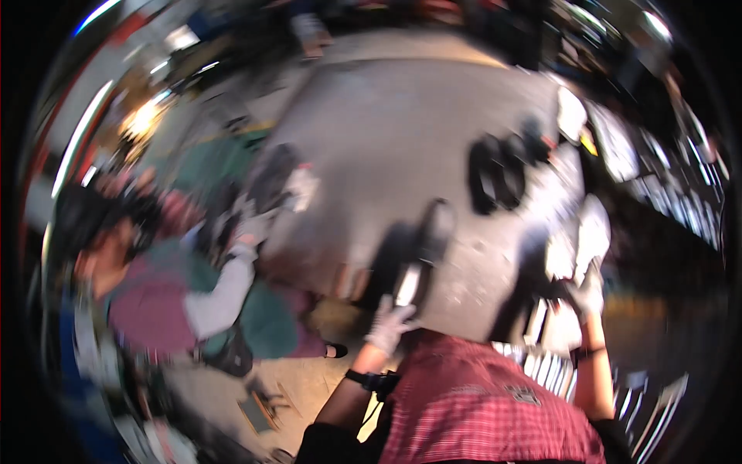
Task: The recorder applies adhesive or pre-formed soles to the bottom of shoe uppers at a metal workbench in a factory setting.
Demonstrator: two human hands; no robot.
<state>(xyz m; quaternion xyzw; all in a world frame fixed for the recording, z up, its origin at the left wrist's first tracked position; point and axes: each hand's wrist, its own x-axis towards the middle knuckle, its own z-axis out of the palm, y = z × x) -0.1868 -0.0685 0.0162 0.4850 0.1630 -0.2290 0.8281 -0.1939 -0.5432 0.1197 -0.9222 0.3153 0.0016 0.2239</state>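
Observation:
Motion blurs the whole head view. My left hand (390,325), in a pale glove, has its fingers apart at the near end of a dark shoe (437,228). A white patch shows in that end of the shoe, which lies on the grey table (363,116) with its far end pointing away from me. At the table's right edge, my gloved right hand (585,292) is closed around the lower end of a long white shoe-sole-shaped piece (593,232), held upright. Its exact kind is too smeared to make out.
Several dark shoes (497,174) stand on the table's right half. Racks with white pieces (672,201) line the right side. At the left edge a co-worker (162,301) in gloves handles a dark shoe (274,174). A small stool-like object (259,410) is on the floor.

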